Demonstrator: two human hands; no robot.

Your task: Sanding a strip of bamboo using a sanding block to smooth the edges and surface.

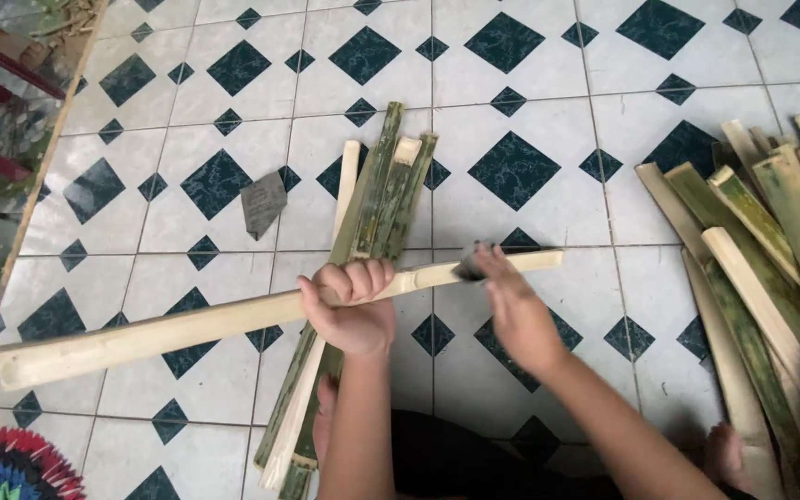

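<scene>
My left hand (356,306) is closed around a long pale bamboo slat (168,333) that lies crosswise from lower left to upper right. My right hand (511,310) is blurred and holds a dark blade (470,268) against the slat near its right end. Under the slat, a bundle of green bamboo strips (383,199) lies lengthwise on the tiled floor (530,111), running down between my arms.
A heap of green and pale bamboo slats (770,250) fills the right side. A grey scrap (262,202) lies on the tiles to the left of the bundle. A glass panel with a wooden frame (11,167) borders the left. A colourful woven item (11,472) sits at the bottom left.
</scene>
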